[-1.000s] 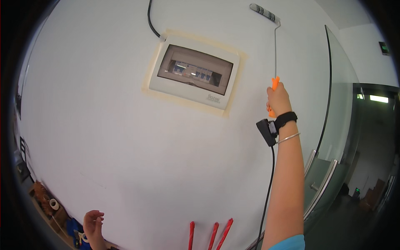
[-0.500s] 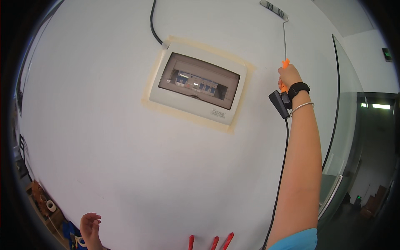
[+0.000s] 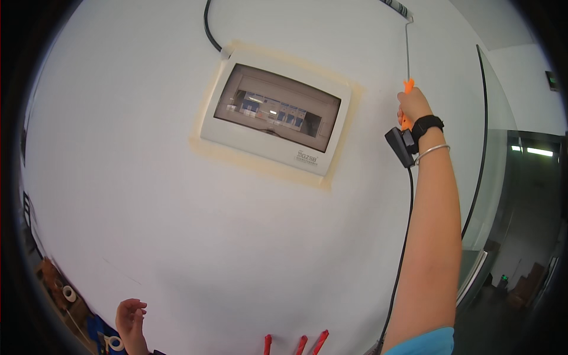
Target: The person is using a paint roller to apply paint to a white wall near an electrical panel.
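My right hand is raised, its fingers wrapped round the orange handle of a paint roller. The thin metal rod runs upward from the handle to a striped roller sleeve, partly cut off by the top edge, against the white wall. Low at the left, my left hand hangs in front of the wall, fingers loosely curled and thumb apart, with nothing in it. Between the hands, a white breaker box with a tinted window is mounted on the wall.
Yellowish masking tape borders the box, and a black cable enters its top. Several red-wrapped ends stick up at the bottom. A glass panel stands at the right. Tape rolls lie low at the left.
The view has shifted slightly, so the box sits a little further left and higher. The roller sleeve has moved up, partly out of the picture. Both hands keep their shape.
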Available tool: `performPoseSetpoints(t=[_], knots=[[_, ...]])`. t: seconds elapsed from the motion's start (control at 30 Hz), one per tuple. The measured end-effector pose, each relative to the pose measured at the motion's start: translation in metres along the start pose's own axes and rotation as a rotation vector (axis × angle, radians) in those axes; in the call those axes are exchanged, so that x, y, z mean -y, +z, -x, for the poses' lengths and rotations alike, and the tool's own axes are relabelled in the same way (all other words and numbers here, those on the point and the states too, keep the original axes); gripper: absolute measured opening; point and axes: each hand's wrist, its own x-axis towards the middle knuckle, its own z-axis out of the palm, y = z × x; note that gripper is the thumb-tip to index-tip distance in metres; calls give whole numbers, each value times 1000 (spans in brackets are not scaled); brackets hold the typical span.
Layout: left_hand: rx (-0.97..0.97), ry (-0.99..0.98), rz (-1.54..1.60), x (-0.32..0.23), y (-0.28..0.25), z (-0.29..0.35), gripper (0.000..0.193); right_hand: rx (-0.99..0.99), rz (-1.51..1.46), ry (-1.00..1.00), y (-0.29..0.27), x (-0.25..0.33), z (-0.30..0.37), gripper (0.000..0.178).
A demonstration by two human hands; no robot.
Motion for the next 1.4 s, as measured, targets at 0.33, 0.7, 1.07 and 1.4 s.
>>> performPoseSetpoints(t=[0.33, 0.7, 1.07, 1.4], knots=[[145, 25, 28, 6, 5, -1, 16, -52, 146, -13, 17, -41, 100, 32], [264, -43, 42, 13, 6, 18, 17, 4, 190, 110, 7, -90, 262, 22], [327, -68, 25, 12, 9, 25, 15, 75, 288, 271, 15, -139, 392, 24], [376, -75, 36, 9, 8, 33, 16, 157, 335, 385, 20, -142, 465, 25]])
